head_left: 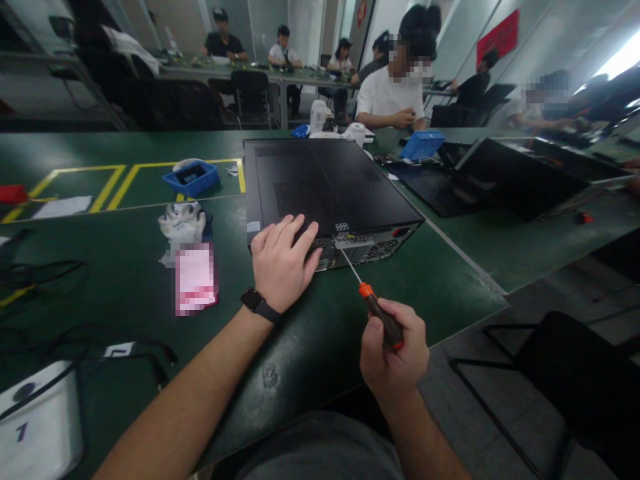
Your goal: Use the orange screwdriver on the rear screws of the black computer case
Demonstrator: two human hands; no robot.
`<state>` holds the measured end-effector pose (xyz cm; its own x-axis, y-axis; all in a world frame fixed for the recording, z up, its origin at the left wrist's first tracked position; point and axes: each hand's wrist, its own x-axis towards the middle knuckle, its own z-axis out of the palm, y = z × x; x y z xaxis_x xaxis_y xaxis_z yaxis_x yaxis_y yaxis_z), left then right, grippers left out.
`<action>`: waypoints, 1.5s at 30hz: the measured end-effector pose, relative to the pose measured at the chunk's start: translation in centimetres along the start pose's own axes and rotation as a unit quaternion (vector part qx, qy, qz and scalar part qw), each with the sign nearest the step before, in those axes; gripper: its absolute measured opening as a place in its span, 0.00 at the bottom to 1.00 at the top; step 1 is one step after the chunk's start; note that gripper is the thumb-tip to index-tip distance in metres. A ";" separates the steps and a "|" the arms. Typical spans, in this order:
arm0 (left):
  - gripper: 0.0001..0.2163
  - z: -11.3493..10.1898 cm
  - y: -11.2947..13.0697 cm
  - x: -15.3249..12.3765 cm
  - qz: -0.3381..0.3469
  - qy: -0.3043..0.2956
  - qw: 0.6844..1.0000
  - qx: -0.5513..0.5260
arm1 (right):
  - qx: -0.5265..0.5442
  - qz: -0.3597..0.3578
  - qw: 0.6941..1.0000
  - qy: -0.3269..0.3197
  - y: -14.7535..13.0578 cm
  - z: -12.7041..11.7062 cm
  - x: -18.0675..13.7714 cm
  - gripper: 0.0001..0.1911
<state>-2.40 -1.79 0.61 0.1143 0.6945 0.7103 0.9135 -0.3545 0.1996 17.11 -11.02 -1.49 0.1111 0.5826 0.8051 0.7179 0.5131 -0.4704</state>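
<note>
Here, left hand (285,263) spread on black computer case (325,177), right hand (403,343) wrapped round screwdriver (367,293); "1" (21,432) on white object (56,403)

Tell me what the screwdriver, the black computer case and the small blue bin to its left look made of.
Screwdriver: shaft probably bare steel, from its thin, silvery look; handle dark and orange, plastic or rubber, I can't tell which.
Black computer case: likely painted sheet metal with a satin finish, judging by its flat top and perforated patch.
Blue bin: probably moulded plastic, given its even colour.
</note>
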 end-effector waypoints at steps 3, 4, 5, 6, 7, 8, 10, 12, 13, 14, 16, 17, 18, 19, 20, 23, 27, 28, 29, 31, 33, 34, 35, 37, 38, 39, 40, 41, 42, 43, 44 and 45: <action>0.18 0.0 0.0 0.0 0.006 0.007 1.000 0.007 | -0.006 -0.007 1.000 0.006 -0.3 0.1 0.1 0.14; 0.18 0.1 0.0 0.0 0.008 0.008 1.000 0.008 | -0.010 -0.008 1.000 0.009 -0.4 0.1 0.2 0.13; 0.18 0.1 0.0 0.0 0.008 0.008 1.000 0.007 | -0.015 -0.009 1.000 0.009 -0.5 0.1 0.3 0.13; 0.18 0.1 0.0 0.0 0.007 0.008 1.000 0.006 | -0.019 -0.008 1.000 0.010 -0.6 0.1 0.3 0.13; 0.18 0.1 0.0 0.0 0.006 0.008 1.000 0.004 | -0.020 -0.005 1.000 0.010 -0.7 0.1 0.3 0.13; 0.18 0.1 0.0 0.0 0.005 0.009 1.000 0.003 | -0.018 -0.003 1.000 0.009 -0.7 0.1 0.3 0.13; 0.18 0.1 0.0 0.0 0.006 0.013 1.000 0.007 | -0.009 -0.001 1.000 0.010 -0.7 0.1 0.4 0.13; 0.18 0.1 0.0 0.0 0.011 0.017 1.000 0.014 | 0.001 -0.004 1.000 0.010 -0.7 0.0 0.5 0.14; 0.18 0.1 0.0 -0.1 0.012 0.017 1.000 0.017 | 0.004 -0.007 1.000 0.009 -0.6 -0.1 0.6 0.14; 0.18 0.2 0.0 -0.1 0.013 0.017 1.000 0.019 | 0.008 -0.010 1.000 0.007 -0.6 -0.1 0.7 0.14; 0.18 0.2 0.0 -0.1 0.014 0.016 1.000 0.022 | 0.015 -0.016 1.000 0.000 -0.4 -0.4 1.0 0.15; 0.18 0.2 0.0 -0.1 0.014 0.016 0.999 0.024 | 0.019 -0.018 1.000 -0.004 -0.3 -0.5 1.1 0.15; 0.18 0.2 0.0 -0.1 0.015 0.016 0.999 0.026 | 0.024 -0.018 1.000 -0.007 -0.1 -0.6 1.2 0.15; 0.18 0.2 0.0 -0.1 0.016 0.017 0.999 0.028 | 0.030 -0.017 0.999 -0.009 0.1 -0.6 1.2 0.15; 0.18 0.1 0.0 -0.1 0.016 0.018 0.999 0.030 | 0.035 -0.014 0.999 -0.011 0.3 -0.7 1.2 0.15; 0.18 0.0 0.1 0.0 0.019 0.020 0.999 0.032 | 0.049 -0.005 0.999 -0.013 0.8 -0.7 1.1 0.16; 0.18 -0.1 0.3 0.1 0.015 0.018 0.999 0.031 | 0.072 -0.008 0.997 -0.020 0.9 -0.9 1.3 0.18; 0.18 -0.1 0.3 0.1 0.013 0.017 0.999 0.030 | 0.074 -0.008 0.997 -0.023 0.9 -1.0 1.4 0.19; 0.18 -0.1 0.3 0.1 0.012 0.017 0.999 0.030 | 0.074 -0.007 0.997 -0.026 0.9 -1.1 1.5 0.19; 0.18 -0.1 0.4 0.1 0.012 0.019 0.999 0.032 | 0.067 -0.005 0.997 -0.026 0.9 -1.2 1.4 0.19; 0.18 -0.1 0.3 0.1 0.014 0.022 0.999 0.036 | 0.065 -0.005 0.998 -0.022 1.0 -1.2 1.1 0.19; 0.18 0.0 0.3 0.1 0.014 0.022 0.999 0.037 | 0.068 0.000 0.997 -0.023 1.1 -1.1 0.9 0.20; 0.19 0.0 0.3 0.1 0.014 0.021 0.999 0.037 | 0.073 0.002 0.997 -0.024 1.2 -1.1 0.7 0.20; 0.19 0.0 0.2 0.0 0.013 0.018 0.999 0.036 | 0.083 0.004 0.996 -0.027 1.4 -0.9 0.5 0.21; 0.19 0.0 0.2 0.0 0.012 0.017 0.999 0.035 | 0.085 0.001 0.996 -0.027 1.4 -0.9 0.5 0.21; 0.19 -0.1 0.3 0.0 0.012 0.016 0.999 0.035 | 0.085 -0.002 0.996 -0.025 1.4 -0.9 0.6 0.21; 0.19 -0.1 0.3 0.1 0.012 0.016 0.999 0.034 | 0.083 -0.005 0.996 -0.023 1.4 -0.9 0.8 0.21; 0.19 -0.1 0.3 0.1 0.012 0.016 0.999 0.034 | 0.079 -0.008 0.997 -0.022 1.4 -0.9 1.0 0.20; 0.19 -0.1 0.3 0.1 0.012 0.015 0.999 0.033 | 0.074 -0.011 0.997 -0.022 1.3 -1.0 1.3 0.20; 0.19 -0.1 0.3 0.1 0.010 0.013 0.999 0.032 | 0.072 -0.015 0.997 -0.023 1.3 -1.1 1.5 0.20; 0.19 -0.1 0.3 0.0 0.008 0.012 0.999 0.030 | 0.073 -0.020 0.997 -0.026 1.2 -1.2 1.7 0.20; 0.20 -0.1 0.3 0.0 0.006 0.012 1.000 0.026 | 0.076 -0.027 0.996 -0.030 1.1 -1.2 1.9 0.21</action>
<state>-2.14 -1.94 0.75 0.1173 0.6753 0.7281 0.9315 -0.3290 0.1551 18.98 -10.12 -0.08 0.0306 0.5849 0.8105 0.6085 0.6324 -0.4794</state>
